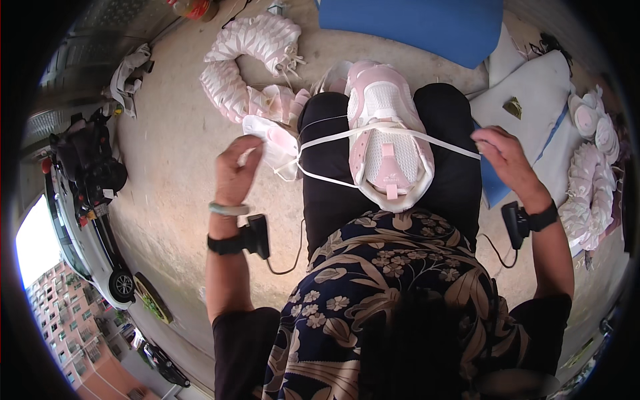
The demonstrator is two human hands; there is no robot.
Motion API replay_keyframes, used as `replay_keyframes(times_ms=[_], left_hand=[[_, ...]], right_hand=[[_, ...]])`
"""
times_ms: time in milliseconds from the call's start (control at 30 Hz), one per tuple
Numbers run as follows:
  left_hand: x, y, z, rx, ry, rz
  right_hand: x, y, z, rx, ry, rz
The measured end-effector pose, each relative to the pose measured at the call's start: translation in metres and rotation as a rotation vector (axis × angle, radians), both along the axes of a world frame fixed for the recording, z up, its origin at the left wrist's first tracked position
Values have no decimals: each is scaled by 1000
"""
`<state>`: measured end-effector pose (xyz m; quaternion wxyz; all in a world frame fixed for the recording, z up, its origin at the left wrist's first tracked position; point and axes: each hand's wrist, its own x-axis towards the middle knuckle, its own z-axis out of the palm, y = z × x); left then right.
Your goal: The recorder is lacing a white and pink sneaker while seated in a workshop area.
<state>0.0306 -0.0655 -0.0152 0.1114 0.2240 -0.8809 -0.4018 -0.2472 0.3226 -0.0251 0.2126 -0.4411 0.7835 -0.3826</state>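
A pink and white sneaker [381,93] rests on my lap between my knees, its opening toward me and its tongue [391,167] showing. A flat white shoelace [333,137] crosses the shoe and stretches out to both sides. At the right, my right hand [505,159] has its fingertips closed on the lace's end, drawn fairly taut. On the left, my left hand [237,170] is raised with fingers curled together. Lace strands loop near it, but what it pinches, if anything, is too small to make out. Behind it lies a pale pink-lined shoe piece [272,143].
On the floor ahead lies a curved row of white and pink shoe uppers [230,83]. More uppers [587,193] are stacked at the far right. A blue board [413,27] and a pale sheet [533,87] lie beyond my knees. A scooter [87,157] and a white car [83,233] stand left.
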Motion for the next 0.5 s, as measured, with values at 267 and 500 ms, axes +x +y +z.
replay_keyframes(times_ms=[267,500], left_hand=[[-93,85,-12,-183,-7,-291],[-111,78,-17,175,-91,-436]], right_hand=[[21,-84,4,219,-159,135],[-2,-99,14,306,-879,200]])
